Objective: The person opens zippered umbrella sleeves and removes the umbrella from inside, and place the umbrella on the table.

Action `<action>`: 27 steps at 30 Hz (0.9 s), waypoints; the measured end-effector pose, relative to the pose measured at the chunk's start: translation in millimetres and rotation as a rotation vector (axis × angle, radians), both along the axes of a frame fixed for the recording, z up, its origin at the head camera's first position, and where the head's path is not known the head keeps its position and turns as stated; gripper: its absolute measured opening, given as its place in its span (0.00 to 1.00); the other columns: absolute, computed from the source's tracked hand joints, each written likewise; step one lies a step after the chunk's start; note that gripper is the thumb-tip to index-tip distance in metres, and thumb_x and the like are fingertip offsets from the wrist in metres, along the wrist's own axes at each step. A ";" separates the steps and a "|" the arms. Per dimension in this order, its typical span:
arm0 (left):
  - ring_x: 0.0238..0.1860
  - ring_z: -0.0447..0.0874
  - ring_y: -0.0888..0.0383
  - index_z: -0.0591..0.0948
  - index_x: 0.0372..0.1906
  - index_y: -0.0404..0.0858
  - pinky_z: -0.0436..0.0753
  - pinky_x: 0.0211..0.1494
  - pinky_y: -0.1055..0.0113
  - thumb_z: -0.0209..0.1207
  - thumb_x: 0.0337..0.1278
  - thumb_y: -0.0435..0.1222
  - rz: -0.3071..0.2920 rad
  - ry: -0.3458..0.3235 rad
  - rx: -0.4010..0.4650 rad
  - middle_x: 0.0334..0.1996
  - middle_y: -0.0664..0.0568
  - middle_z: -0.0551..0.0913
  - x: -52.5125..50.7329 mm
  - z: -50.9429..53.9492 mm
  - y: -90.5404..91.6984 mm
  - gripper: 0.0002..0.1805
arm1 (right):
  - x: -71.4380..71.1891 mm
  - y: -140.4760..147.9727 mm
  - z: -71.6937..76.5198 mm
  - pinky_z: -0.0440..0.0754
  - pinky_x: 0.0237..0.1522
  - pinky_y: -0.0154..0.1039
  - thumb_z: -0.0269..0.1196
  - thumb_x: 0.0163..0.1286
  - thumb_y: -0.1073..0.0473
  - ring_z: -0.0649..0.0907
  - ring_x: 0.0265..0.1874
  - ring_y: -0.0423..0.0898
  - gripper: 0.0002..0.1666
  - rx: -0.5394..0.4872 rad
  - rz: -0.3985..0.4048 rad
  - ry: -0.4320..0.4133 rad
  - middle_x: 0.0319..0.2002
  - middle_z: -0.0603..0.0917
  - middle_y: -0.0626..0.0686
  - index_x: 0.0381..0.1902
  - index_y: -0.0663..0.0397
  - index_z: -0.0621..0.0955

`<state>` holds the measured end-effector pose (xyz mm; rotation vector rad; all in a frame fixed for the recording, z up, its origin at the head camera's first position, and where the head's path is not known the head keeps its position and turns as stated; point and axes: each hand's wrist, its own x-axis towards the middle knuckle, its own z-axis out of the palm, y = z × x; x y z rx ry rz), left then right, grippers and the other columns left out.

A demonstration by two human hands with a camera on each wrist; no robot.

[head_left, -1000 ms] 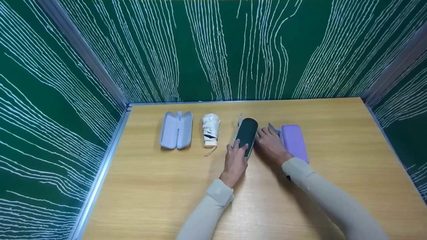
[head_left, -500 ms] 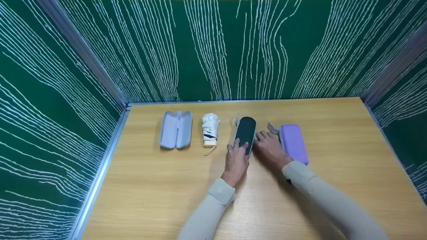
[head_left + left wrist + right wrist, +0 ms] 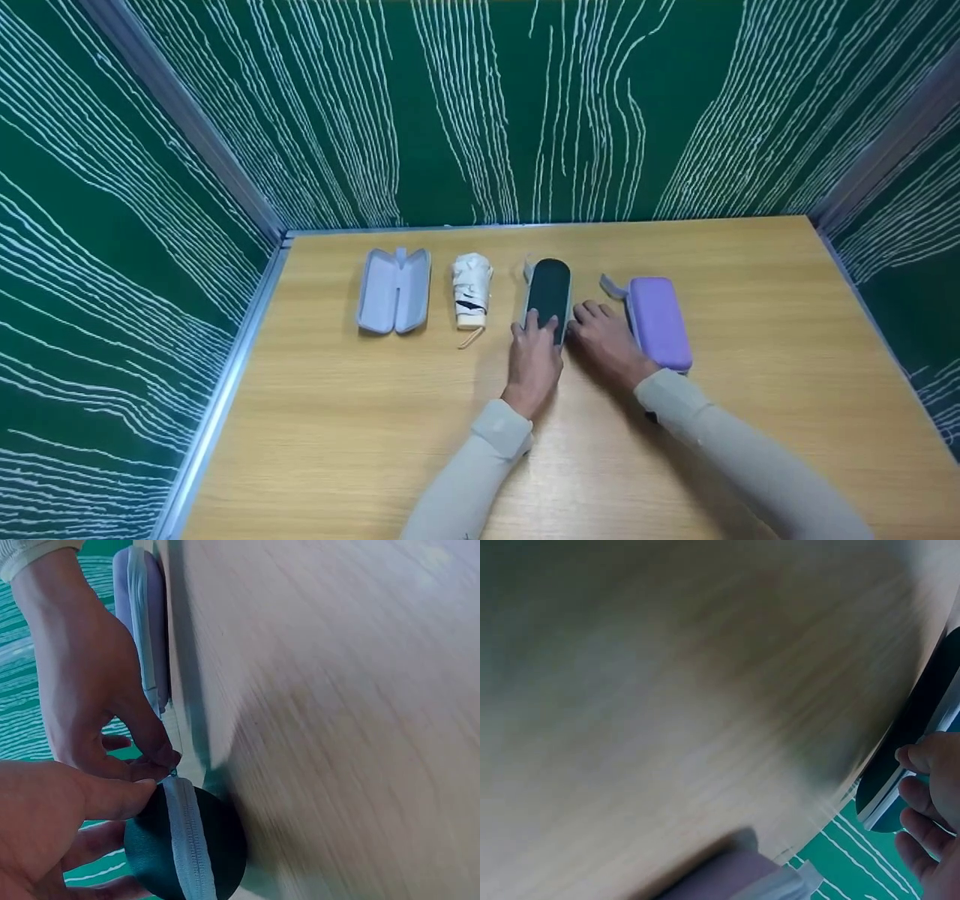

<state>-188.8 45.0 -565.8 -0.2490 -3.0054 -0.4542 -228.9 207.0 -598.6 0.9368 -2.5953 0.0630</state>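
A dark green zippered case (image 3: 550, 289) lies on the table in the head view. My left hand (image 3: 534, 367) holds its near end, with fingers on top and the thumb at the right side. My right hand (image 3: 609, 337) is at the case's right side. In the left wrist view, that right hand (image 3: 94, 675) pinches a small zipper pull (image 3: 173, 773) beside the left thumb (image 3: 124, 797). A pale zipper (image 3: 189, 840) runs round the case. The right wrist view shows right-hand fingers (image 3: 924, 799) against the case's zippered side (image 3: 907, 746).
A purple case (image 3: 660, 322) with a grey strap lies right of my right hand. To the left are a folded white umbrella (image 3: 472, 292) and an opened pale lavender case (image 3: 395, 292). Green panels with white lines (image 3: 450, 112) border the wooden table (image 3: 337, 435).
The green case has turned slightly, its far end swinging left. My right hand has moved a little toward the near end along its side, uncovering the purple case's strap. My left hand keeps its hold.
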 end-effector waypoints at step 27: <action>0.64 0.79 0.49 0.83 0.68 0.44 0.85 0.60 0.65 0.68 0.69 0.43 -0.111 0.038 -0.408 0.67 0.42 0.78 -5.0 13.0 15.6 0.25 | 13.0 1.0 2.4 0.82 0.55 0.56 0.69 0.68 0.74 0.80 0.50 0.59 0.14 -0.010 -0.028 -0.103 0.50 0.83 0.62 0.50 0.60 0.90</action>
